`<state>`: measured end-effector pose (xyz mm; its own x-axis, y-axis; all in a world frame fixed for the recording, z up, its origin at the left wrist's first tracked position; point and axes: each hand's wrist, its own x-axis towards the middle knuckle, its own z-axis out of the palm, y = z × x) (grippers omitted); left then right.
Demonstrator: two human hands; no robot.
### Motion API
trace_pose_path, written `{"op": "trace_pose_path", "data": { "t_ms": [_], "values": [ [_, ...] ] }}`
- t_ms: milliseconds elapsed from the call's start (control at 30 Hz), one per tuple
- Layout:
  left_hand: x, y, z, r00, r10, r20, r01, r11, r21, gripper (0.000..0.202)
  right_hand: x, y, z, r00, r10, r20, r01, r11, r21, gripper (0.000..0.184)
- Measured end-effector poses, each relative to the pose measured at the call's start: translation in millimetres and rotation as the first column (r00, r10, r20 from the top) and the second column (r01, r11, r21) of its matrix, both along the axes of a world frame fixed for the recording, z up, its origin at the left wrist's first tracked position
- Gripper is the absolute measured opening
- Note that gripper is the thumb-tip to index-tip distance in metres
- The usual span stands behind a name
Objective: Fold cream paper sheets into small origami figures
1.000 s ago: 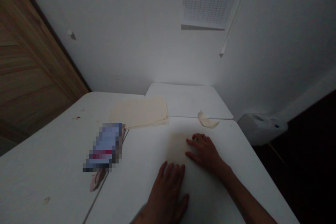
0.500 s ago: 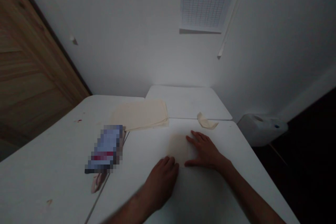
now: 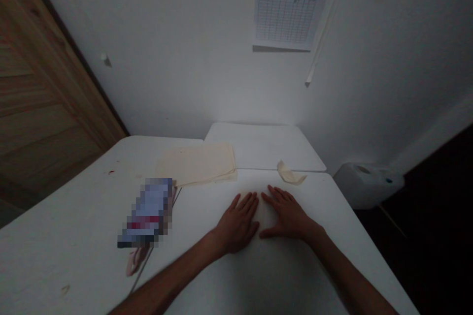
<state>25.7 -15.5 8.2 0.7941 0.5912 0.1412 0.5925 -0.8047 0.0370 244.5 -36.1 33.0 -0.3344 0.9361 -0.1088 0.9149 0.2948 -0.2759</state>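
My left hand (image 3: 238, 224) lies flat, fingers stretched out together, over a thin pale cream sheet (image 3: 260, 214). Most of that sheet is hidden under the hand; a narrow strip shows between both hands. Just to the right, my right hand (image 3: 286, 212) rests on the white table (image 3: 303, 270) with its fingers spread, the fingertips near the sheet's right edge. Neither hand grips anything. Beyond my right hand is a curled cream scrap (image 3: 290, 173). A stack of larger cream sheets (image 3: 197, 161) lies farther back on the left.
A blurred-out blue and red packet (image 3: 150, 211) lies left of my left arm, with a pinkish cloth-like item (image 3: 135, 260) under it. A white plastic container (image 3: 369, 184) stands beyond the table's right edge. A printed chart (image 3: 290, 15) hangs on the wall.
My left hand has moved forward from the sheet's near left corner and flattened from a curled shape, covering the sheet. My right hand has stayed nearly in place.
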Motion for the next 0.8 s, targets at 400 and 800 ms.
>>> {"op": "trace_pose_path", "data": {
  "t_ms": [400,800],
  "values": [
    [-26.0,-4.0,0.5,0.991,0.133,-0.005,-0.132,0.99,0.046,0.063,-0.4,0.2,1.9,1.0,-0.006,0.0,0.006,1.0,-0.024,0.121],
    [-46.7,-14.9,12.2,0.992,0.12,0.039,-0.12,0.993,-0.01,0.057,-0.3,5.3,0.6,0.999,0.031,-0.021,-0.032,0.999,-0.034,0.122]
  ]
}}
